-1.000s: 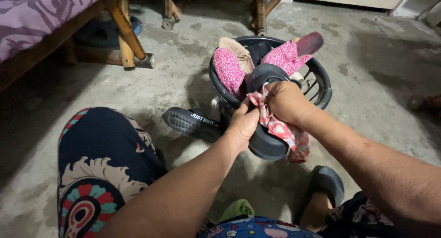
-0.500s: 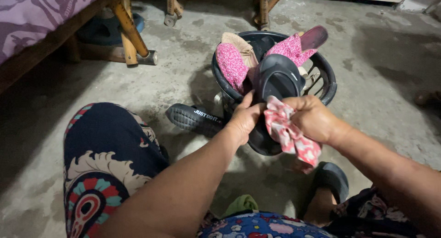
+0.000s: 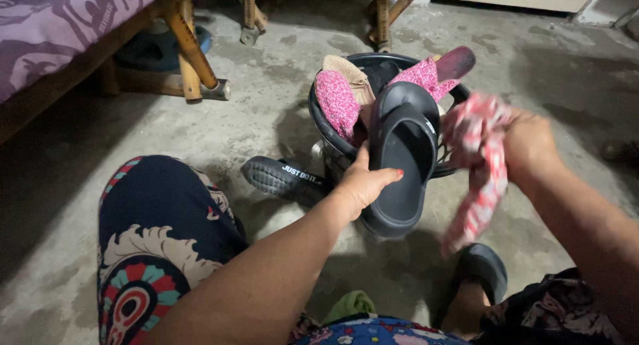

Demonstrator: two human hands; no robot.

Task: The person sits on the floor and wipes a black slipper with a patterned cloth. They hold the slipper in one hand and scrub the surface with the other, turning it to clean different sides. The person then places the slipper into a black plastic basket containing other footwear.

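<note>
**Dark slide sandal held up, rag lifted off to the side**

The left hand (image 3: 365, 185) grips a dark slide sandal (image 3: 401, 162) by its left edge, thumb across the footbed, the other fingers hidden behind the sole. The sandal is smooth, moulded and rounded, and stands almost upright before the near rim of a black plastic basket (image 3: 324, 122). The right hand (image 3: 529, 145) is closed around a red-and-white patterned rag (image 3: 480, 165), soft and crumpled, hanging blurred just right of the sandal, apart from it. Fuzzy pink slippers (image 3: 336, 102) stick out of the basket. A second dark sandal (image 3: 283, 177) lies on the rough concrete floor (image 3: 200, 129) beside the basket's left side.
</note>
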